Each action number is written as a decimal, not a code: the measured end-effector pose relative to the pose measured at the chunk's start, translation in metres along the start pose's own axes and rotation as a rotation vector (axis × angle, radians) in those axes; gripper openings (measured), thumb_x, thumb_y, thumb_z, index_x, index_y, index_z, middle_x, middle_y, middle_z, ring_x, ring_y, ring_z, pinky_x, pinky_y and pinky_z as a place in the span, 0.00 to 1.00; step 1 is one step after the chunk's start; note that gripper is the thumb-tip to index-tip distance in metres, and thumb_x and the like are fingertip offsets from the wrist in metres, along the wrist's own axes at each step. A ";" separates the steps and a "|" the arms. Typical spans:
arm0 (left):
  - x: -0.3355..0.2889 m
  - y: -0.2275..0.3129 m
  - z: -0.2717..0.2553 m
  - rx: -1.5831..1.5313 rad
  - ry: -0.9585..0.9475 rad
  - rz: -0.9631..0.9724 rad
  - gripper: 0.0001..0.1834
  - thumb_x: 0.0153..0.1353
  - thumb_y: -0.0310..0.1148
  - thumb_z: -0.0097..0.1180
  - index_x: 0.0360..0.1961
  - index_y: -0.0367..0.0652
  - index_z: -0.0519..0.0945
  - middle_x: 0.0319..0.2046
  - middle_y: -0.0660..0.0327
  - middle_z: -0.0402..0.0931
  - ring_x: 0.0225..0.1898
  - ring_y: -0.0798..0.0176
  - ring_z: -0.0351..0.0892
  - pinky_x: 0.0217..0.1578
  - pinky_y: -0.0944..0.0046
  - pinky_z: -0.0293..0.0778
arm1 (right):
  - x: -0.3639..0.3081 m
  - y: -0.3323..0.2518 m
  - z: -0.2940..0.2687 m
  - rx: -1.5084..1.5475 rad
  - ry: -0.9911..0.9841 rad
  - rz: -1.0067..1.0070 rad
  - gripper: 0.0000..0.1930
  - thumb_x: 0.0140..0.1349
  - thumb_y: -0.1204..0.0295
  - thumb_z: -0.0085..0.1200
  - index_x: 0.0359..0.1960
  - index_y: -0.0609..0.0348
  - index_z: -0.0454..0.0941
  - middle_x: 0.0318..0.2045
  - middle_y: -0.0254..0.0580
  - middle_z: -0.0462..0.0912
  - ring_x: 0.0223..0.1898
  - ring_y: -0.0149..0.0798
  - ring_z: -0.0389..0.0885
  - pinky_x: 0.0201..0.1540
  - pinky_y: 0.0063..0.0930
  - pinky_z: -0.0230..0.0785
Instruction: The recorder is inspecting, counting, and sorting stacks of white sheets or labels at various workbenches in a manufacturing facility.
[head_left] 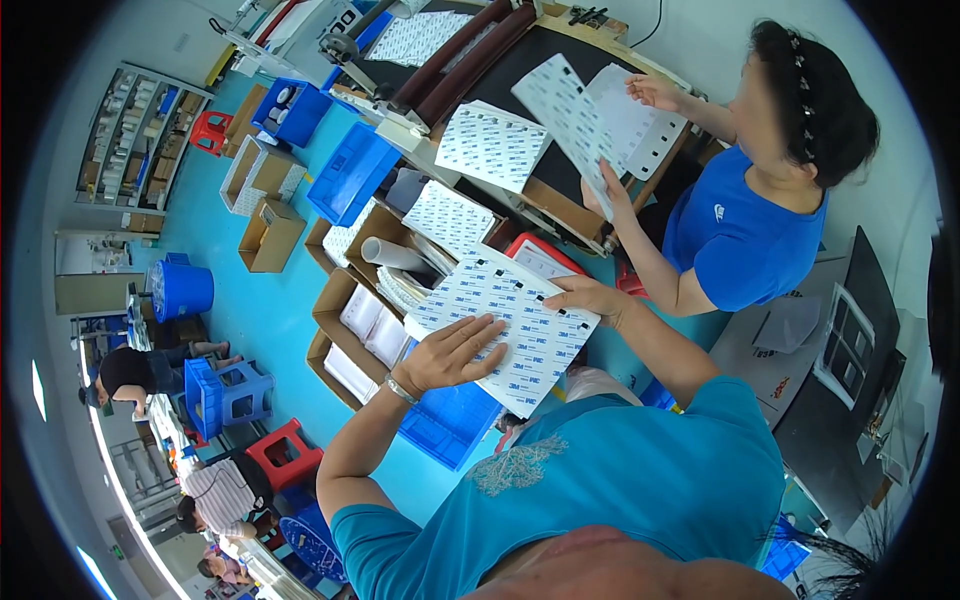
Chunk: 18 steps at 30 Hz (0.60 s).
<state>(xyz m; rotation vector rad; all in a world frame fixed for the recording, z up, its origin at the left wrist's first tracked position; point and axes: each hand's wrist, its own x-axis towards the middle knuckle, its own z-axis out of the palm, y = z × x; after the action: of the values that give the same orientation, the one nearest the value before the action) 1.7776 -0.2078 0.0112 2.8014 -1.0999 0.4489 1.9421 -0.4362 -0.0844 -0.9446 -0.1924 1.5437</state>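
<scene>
A white sheet with rows of small blue print (515, 345) lies tilted in front of my body. Small black squares run along its far edge. My left hand (450, 355) rests flat on the sheet's left part, fingers stretched out and a bracelet on the wrist. At the far right corner my right hand (592, 300) grips the sheet's edge, its fingers partly hidden. Whether this is one sheet or a thin stack, I cannot tell. Beyond it, open cardboard boxes (330, 318) hold papers, a white roll (390, 254) and similar printed sheets.
A co-worker in blue (745, 230) at the right holds another printed sheet (565, 110) over a bench with sheet stacks (492, 145) and dark red rollers (462, 62). Blue crates (350, 172) stand on the floor, one (450, 425) below my hands. Red stools (285, 455) are at the left.
</scene>
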 end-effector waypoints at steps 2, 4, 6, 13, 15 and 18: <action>-0.001 0.004 -0.002 -0.039 -0.001 -0.016 0.14 0.55 0.29 0.58 0.44 0.47 0.74 0.50 0.51 0.77 0.48 0.55 0.80 0.45 0.62 0.81 | -0.003 0.000 0.004 -0.004 0.007 0.028 0.31 0.57 0.69 0.59 0.60 0.73 0.64 0.49 0.50 0.78 0.44 0.32 0.81 0.43 0.23 0.76; -0.003 0.009 -0.004 -0.071 -0.001 -0.056 0.16 0.54 0.30 0.58 0.45 0.46 0.74 0.50 0.51 0.77 0.48 0.54 0.80 0.45 0.61 0.81 | -0.005 0.001 0.008 0.001 -0.005 0.026 0.31 0.58 0.68 0.58 0.60 0.74 0.64 0.49 0.50 0.78 0.46 0.35 0.81 0.46 0.24 0.74; -0.006 0.025 -0.009 -0.107 -0.003 -0.123 0.17 0.54 0.30 0.58 0.46 0.45 0.74 0.50 0.50 0.77 0.48 0.52 0.80 0.45 0.60 0.80 | -0.008 0.007 0.010 -0.010 -0.029 0.055 0.29 0.59 0.64 0.57 0.58 0.73 0.67 0.47 0.49 0.79 0.43 0.34 0.82 0.43 0.24 0.76; -0.050 0.116 -0.040 -0.834 0.102 -1.245 0.28 0.49 0.32 0.66 0.52 0.42 0.73 0.47 0.56 0.79 0.44 0.55 0.81 0.45 0.62 0.77 | 0.008 0.015 0.016 -0.458 -0.262 0.398 0.37 0.68 0.40 0.26 0.47 0.63 0.76 0.30 0.43 0.84 0.33 0.33 0.83 0.38 0.24 0.73; -0.071 0.137 -0.034 -1.240 0.405 -1.599 0.26 0.55 0.31 0.63 0.55 0.38 0.69 0.46 0.57 0.78 0.45 0.61 0.80 0.45 0.60 0.78 | 0.037 0.039 0.032 -0.570 -0.083 0.240 0.36 0.68 0.40 0.25 0.48 0.59 0.76 0.28 0.40 0.84 0.31 0.32 0.82 0.37 0.23 0.72; -0.101 0.189 -0.025 -1.574 0.925 -1.819 0.28 0.54 0.32 0.62 0.55 0.33 0.69 0.45 0.53 0.77 0.44 0.59 0.80 0.44 0.62 0.78 | 0.059 0.085 0.084 -0.264 -0.044 0.059 0.31 0.68 0.44 0.34 0.60 0.55 0.68 0.49 0.39 0.78 0.49 0.31 0.75 0.51 0.29 0.66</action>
<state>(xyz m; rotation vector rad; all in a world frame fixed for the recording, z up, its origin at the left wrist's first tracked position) 1.5735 -0.2758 0.0008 0.9112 0.9803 0.2440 1.8289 -0.3702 -0.1084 -1.1318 -0.4100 1.6203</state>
